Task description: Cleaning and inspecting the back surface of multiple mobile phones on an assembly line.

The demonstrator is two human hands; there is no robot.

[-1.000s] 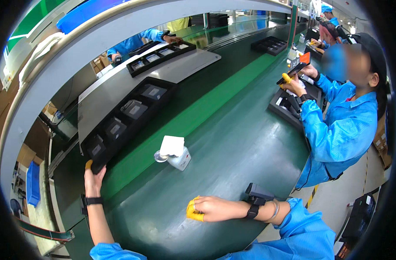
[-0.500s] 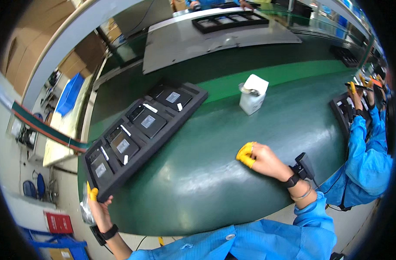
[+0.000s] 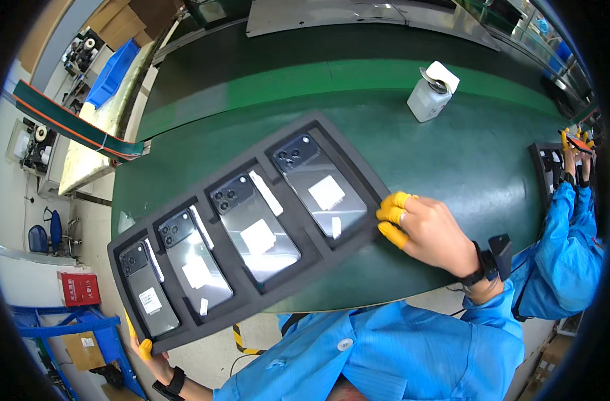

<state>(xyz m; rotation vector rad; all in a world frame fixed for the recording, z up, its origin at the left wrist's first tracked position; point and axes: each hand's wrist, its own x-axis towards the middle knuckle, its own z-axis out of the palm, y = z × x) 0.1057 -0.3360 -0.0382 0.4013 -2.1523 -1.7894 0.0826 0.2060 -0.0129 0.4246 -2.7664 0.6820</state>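
A black foam tray (image 3: pixel 248 164) is held up between my two hands, tilted and overhanging the near edge of the green table. Several dark smartphones lie in its slots, backs up, with white labels on them; one phone (image 3: pixel 318 184) is in the rightmost slot and another (image 3: pixel 148 287) in the leftmost. My left hand (image 3: pixel 155 357) grips the lower left corner, its fingers partly hidden by the tray. At the right end, my right hand (image 3: pixel 428 230) is closed on the tray's edge. Both hands wear yellow finger covers.
A white bottle (image 3: pixel 428 100) with a square white flap on top stands on the green table (image 3: pixel 479 160) beyond my right hand. To the right, another person (image 3: pixel 552 260) in blue holds a phone over a black tray. A blue bin (image 3: pixel 111 73) sits at the far left.
The tray has been lifted and brought nearer, its right end swung toward me. My right hand, empty before, has taken hold of that end. My left hand still holds its corner.
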